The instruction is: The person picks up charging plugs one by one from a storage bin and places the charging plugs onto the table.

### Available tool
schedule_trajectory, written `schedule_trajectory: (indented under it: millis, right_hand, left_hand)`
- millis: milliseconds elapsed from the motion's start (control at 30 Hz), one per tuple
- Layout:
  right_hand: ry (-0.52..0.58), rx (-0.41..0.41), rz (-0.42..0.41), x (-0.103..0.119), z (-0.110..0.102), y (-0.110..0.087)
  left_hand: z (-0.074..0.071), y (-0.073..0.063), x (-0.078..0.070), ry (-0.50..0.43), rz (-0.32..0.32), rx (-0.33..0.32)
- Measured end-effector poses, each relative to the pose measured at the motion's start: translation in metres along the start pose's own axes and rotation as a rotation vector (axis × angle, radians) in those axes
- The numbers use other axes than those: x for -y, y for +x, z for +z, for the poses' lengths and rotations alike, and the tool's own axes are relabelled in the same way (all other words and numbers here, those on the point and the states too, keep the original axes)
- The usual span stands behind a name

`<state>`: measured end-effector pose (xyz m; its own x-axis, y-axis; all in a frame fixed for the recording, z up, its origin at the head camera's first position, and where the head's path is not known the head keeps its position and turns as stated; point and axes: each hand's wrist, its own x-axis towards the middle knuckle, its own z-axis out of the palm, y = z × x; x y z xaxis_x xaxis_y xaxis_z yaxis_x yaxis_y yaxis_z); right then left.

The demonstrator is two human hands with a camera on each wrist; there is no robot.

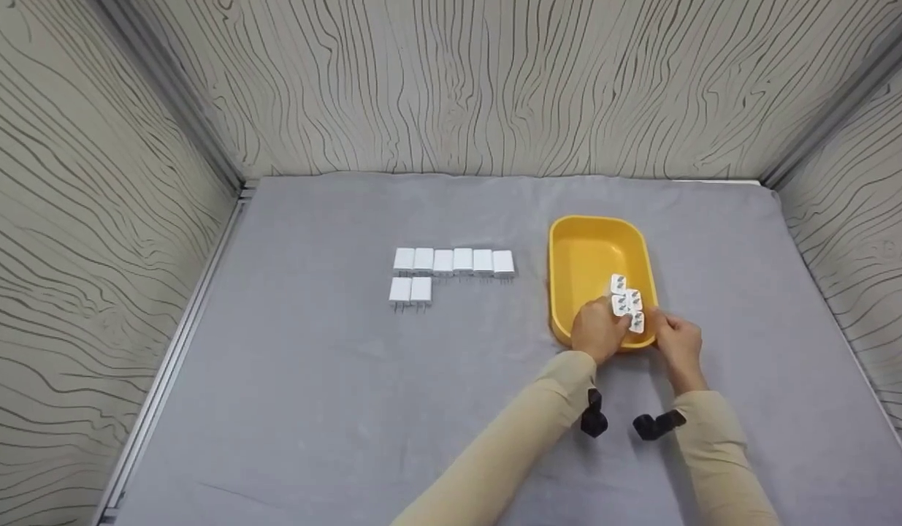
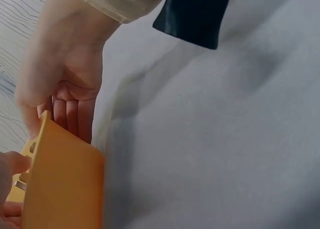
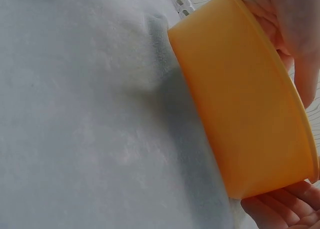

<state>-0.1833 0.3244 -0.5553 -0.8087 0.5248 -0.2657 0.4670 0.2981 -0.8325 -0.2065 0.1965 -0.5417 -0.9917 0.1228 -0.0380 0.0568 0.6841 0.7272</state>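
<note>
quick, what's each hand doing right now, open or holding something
Left hand: against white chargers at the yellow tray; whether it grips any cannot be told.
Right hand: holding the tray's rim.

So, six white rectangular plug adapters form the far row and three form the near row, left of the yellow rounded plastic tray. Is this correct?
No, not three: in the head view, two white adapters form the near row left of the yellow tray.

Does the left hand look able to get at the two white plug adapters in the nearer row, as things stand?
Probably yes: the left hand is at the yellow tray, but only gray cloth lies between it and those two white plug adapters.
</note>
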Motion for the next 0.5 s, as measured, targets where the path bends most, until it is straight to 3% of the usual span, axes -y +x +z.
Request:
schedule_trajectory:
  millis: [200, 500]
  right_hand:
    - [-0.003, -0.021, 0.0, 0.0, -0.0001, 0.0]
    - [-0.001, -0.002, -0.006, -0.001, -0.0002, -0.0024]
  left_hand:
    - [0.0029, -0.0014, -0.0025, 0.097, -0.016, -0.027]
    - [0.0076, -0.0017, -0.0075, 0.204, -0.07, 0.018]
